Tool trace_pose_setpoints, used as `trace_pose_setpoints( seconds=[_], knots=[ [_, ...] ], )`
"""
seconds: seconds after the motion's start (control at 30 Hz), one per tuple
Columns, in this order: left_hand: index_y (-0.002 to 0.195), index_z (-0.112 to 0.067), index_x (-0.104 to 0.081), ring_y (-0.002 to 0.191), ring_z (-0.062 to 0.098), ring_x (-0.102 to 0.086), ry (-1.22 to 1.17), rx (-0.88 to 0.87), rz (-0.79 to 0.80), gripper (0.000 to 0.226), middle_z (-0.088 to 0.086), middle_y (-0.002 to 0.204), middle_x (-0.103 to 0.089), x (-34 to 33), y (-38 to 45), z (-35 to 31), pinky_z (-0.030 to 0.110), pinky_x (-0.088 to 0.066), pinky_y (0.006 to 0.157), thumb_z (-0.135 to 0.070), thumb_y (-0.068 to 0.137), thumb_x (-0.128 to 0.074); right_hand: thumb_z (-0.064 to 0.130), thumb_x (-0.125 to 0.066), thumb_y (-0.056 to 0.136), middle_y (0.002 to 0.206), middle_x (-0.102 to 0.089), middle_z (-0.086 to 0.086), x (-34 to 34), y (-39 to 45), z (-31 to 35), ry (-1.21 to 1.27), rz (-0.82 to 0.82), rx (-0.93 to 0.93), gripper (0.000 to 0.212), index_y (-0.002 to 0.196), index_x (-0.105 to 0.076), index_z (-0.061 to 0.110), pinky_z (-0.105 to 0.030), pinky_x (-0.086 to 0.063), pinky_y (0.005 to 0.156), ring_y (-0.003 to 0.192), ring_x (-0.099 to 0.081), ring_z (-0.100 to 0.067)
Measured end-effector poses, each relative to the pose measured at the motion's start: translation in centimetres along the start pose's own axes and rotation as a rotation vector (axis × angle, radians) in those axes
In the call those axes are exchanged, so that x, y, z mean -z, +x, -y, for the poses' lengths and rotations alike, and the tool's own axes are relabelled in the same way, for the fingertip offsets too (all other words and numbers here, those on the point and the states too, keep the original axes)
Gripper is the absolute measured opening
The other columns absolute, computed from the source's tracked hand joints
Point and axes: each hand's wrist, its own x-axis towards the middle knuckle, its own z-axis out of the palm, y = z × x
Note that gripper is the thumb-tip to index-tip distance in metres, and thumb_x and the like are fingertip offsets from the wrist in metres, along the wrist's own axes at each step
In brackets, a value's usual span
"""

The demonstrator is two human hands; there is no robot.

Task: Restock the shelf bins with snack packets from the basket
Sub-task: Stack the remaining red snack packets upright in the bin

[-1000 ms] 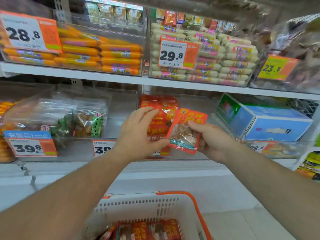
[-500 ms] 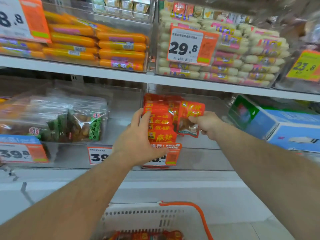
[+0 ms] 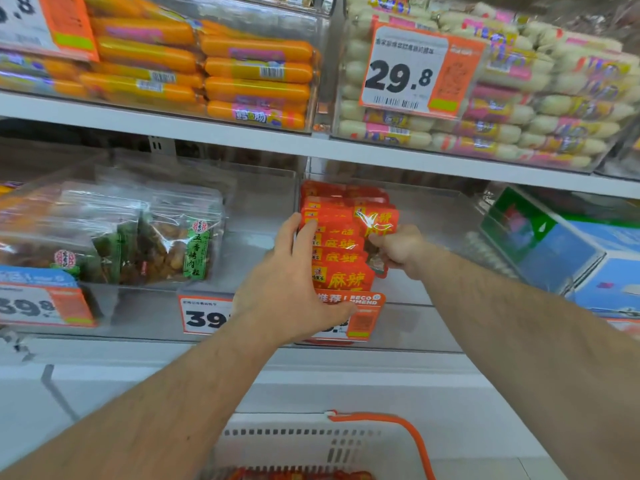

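A row of red snack packets (image 3: 341,252) stands in a clear shelf bin (image 3: 433,220) on the middle shelf. My right hand (image 3: 398,249) pinches one red packet (image 3: 379,225) and holds it against the right side of that row, inside the bin. My left hand (image 3: 294,282) rests with straight fingers on the left side of the row, its thumb below the front packet. A white basket (image 3: 311,441) with an orange handle sits at the bottom, with more red packets (image 3: 298,475) showing inside it.
To the left, a clear bin holds bags with green labels (image 3: 166,251). At the right lies a blue and green box (image 3: 568,251). The upper shelf carries orange sausages (image 3: 256,74) and pale sausages (image 3: 519,109). Price tags (image 3: 405,71) hang on the bin fronts.
My right hand has carried the red packet forward from in front of the shelf into the bin, up against the row. My left hand moved onto the row's left side. The view came closer.
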Motion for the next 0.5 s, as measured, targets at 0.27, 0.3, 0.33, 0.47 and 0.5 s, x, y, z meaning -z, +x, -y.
trace_pose_setpoints(
  seconds=[0.27,0.3,0.33,0.47,0.5],
  knots=[
    [0.150,-0.030,-0.006,0.128,0.020,-0.047,-0.018,0.003,0.002,0.122,-0.019,0.156,-0.001,-0.13,0.08,0.15,0.043,-0.052,0.095,-0.079,0.057,-0.069,0.022,-0.067,0.092,0.102,-0.071,-0.011,-0.24,0.13,-0.48,-0.043,0.019,-0.018,0.023,0.110,-0.065,0.007,-0.034,-0.056,0.073,0.087,-0.068,-0.024],
    [0.149,-0.031,-0.006,0.128,0.020,-0.048,-0.020,0.005,0.004,0.121,-0.020,0.155,-0.001,-0.06,0.04,0.14,0.043,-0.052,0.095,-0.078,0.057,-0.069,0.021,-0.068,0.092,0.101,-0.071,-0.012,-0.20,0.09,-0.47,-0.042,0.017,-0.020,0.023,0.109,-0.066,0.006,-0.035,-0.057,0.073,0.086,-0.069,-0.024],
    [0.149,-0.031,-0.006,0.128,0.019,-0.048,-0.020,0.005,0.002,0.121,-0.020,0.155,-0.001,0.00,0.00,0.13,0.043,-0.052,0.094,-0.078,0.057,-0.069,0.020,-0.068,0.092,0.100,-0.072,-0.013,-0.15,0.07,-0.50,-0.040,0.014,-0.023,0.023,0.108,-0.066,0.004,-0.036,-0.058,0.074,0.086,-0.070,-0.025],
    [0.150,-0.031,-0.006,0.129,0.019,-0.047,-0.019,0.011,0.018,0.122,-0.021,0.155,0.000,0.02,0.00,-0.04,0.043,-0.051,0.096,-0.079,0.057,-0.069,0.020,-0.071,0.090,0.100,-0.072,-0.014,0.23,-0.29,-0.39,-0.032,0.012,-0.035,0.024,0.106,-0.066,0.003,-0.040,-0.059,0.081,0.087,-0.071,-0.026],
    [0.150,-0.031,-0.006,0.130,0.019,-0.046,-0.016,0.013,0.027,0.123,-0.022,0.155,0.000,0.02,0.04,-0.07,0.043,-0.051,0.097,-0.080,0.057,-0.068,0.021,-0.071,0.090,0.101,-0.072,-0.013,0.37,-0.39,-0.30,-0.039,0.004,-0.034,0.024,0.106,-0.066,0.003,-0.039,-0.059,0.079,0.087,-0.070,-0.025]
  ],
)
